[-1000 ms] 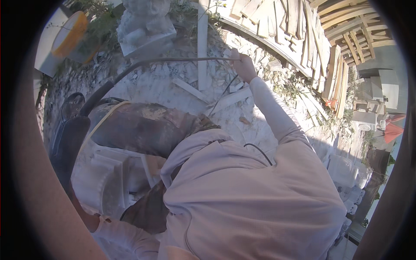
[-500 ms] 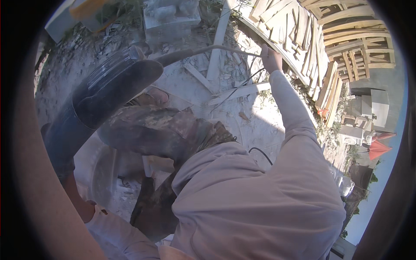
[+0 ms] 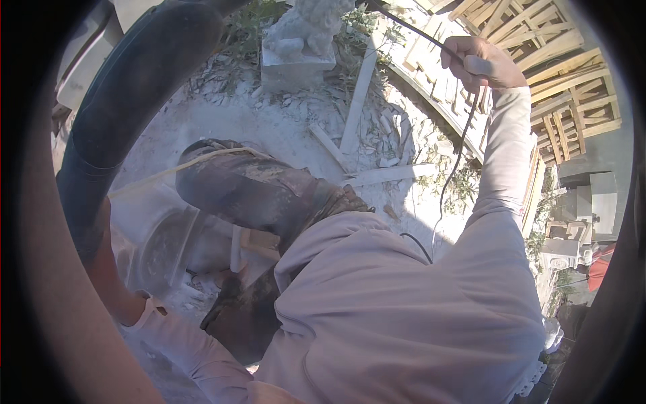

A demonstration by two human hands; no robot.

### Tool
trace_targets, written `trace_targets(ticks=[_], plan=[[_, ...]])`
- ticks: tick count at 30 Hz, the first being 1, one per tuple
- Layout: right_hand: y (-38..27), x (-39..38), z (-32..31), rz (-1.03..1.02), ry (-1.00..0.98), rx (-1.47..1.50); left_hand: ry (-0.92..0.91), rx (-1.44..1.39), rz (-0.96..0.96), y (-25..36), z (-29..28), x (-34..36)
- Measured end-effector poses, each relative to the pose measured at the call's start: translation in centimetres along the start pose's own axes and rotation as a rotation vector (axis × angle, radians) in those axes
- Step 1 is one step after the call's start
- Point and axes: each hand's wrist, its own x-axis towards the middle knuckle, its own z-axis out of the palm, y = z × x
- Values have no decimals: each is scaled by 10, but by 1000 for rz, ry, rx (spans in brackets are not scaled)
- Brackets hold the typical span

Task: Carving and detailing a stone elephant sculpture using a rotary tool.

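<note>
At the left, my left hand [image 3: 113,273] is closed at the lower end of a large, dark, thick-bodied corded power tool [image 3: 145,81]. Its fingers are mostly hidden behind the tool, which rises to the upper edge of the view. My raised right hand [image 3: 481,62] grips a black power cord [image 3: 461,138] at the upper right. From that fist the cord runs up and left out of view, and also hangs down toward my torso. My bent leg [image 3: 249,192] in dirty patterned trousers lies between the hands, with a pale yellow strip [image 3: 195,161] across the knee.
A carved white stone piece [image 3: 158,252] stands beside my leg. Ahead, a white figure sits on a block [image 3: 296,67]. Pale planks [image 3: 360,101] and stone chips litter the dusty ground. Stacked wooden pallets [image 3: 572,101] stand at the right, with a red cloth object [image 3: 599,269] farther off.
My right hand has risen and moved right along with the cord. The tool has swung upward and closer, its upper end now beyond the edge of view. The view has shifted slightly.
</note>
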Motion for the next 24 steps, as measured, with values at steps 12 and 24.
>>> trace_targets(ticks=[12,24], plan=[[-71,115,-11,-931,-654,462,163,260,-124,50,-52,19],[-120,145,74,-1008,-818,403,312,110,-126,57,-51,-6]])
